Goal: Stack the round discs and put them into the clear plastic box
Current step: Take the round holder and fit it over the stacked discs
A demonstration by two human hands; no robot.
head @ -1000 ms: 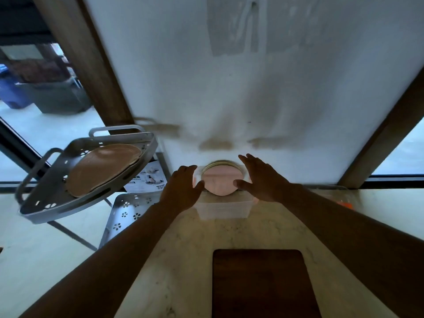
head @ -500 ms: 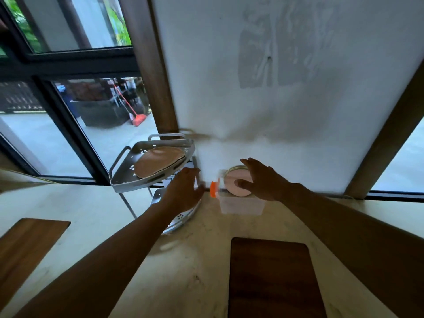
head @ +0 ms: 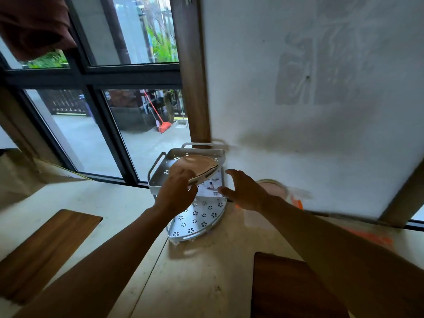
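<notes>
Head view, the only one: left hand (head: 177, 193) is at the upper tier of the white corner rack (head: 197, 222), its grip clamped on the near edge of the brown round discs (head: 196, 162) lying there, fingers curled over the rim. Right hand (head: 246, 191) hangs just beside the rack, fingers spread and apart, holding nothing. The clear plastic box (head: 296, 198) stands on the table (head: 206, 283) against the wall, behind the right wrist and badly blurred (a pinkish disc (head: 274, 188) appears to be in it already). Step judged: fetching the rack's discs. Next calls for lifting them clear of the tier's raised rim, the free hand steadying the far edge, then carrying across to the box.
</notes>
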